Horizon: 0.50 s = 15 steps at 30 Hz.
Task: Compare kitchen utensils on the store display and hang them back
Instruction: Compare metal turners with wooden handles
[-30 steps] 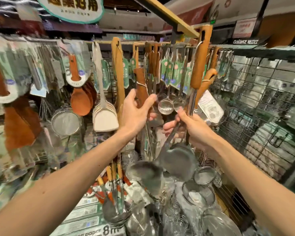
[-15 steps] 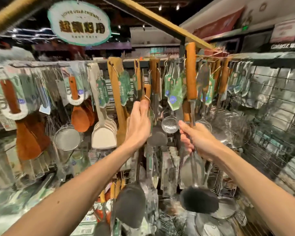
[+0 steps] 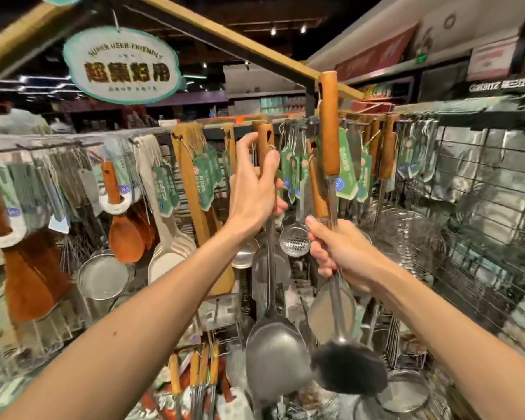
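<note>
My left hand [image 3: 255, 189] grips the wooden handle of a steel spatula [image 3: 275, 356], whose blade hangs straight down at the lower middle. The handle's top reaches up to the hanging rail [image 3: 288, 124]. My right hand [image 3: 337, 253] holds the metal shaft of a steel ladle [image 3: 347, 369]. Its long wooden handle [image 3: 329, 122] points upward past the rail, and the dark bowl hangs at the bottom. The two tools hang side by side, upright.
Rows of tagged utensils fill the rail: wooden spatulas [image 3: 125, 234], a white slotted turner [image 3: 170, 253], a small perforated skimmer [image 3: 294, 241], mesh strainers [image 3: 103, 277]. A wire grid panel [image 3: 482, 237] stands at the right. An oval sign [image 3: 122, 68] hangs overhead.
Both hands have raised the tools from a tilted, crossed position to upright. The spatula's handle top now sits at the rail, and the ladle's handle has risen above it.
</note>
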### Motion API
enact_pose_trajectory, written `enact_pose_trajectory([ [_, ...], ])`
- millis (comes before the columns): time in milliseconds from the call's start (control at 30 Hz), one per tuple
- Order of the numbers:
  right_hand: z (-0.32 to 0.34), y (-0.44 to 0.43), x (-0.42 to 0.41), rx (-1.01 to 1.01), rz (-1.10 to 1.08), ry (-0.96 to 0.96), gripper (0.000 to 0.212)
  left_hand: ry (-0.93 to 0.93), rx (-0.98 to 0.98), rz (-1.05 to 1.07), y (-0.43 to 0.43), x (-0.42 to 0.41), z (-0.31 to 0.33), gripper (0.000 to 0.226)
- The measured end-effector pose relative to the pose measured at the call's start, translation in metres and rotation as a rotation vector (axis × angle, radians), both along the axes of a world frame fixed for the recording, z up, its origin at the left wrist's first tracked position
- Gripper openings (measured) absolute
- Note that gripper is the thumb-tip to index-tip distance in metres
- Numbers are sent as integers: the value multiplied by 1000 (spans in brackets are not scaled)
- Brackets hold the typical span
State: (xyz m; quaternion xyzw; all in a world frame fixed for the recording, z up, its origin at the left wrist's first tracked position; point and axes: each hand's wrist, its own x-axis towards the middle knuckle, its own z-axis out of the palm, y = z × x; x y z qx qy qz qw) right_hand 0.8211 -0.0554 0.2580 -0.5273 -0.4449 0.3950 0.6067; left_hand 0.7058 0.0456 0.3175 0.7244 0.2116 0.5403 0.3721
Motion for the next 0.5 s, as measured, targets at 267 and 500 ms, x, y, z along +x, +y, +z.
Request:
enact_pose_trajectory([
  [267, 7, -1, 5, 5, 32, -32, 32, 15, 5, -3, 14, 17, 10, 46],
  [500, 11, -2, 7, -6, 22, -65, 31, -97, -33, 66, 17, 24, 9, 43],
])
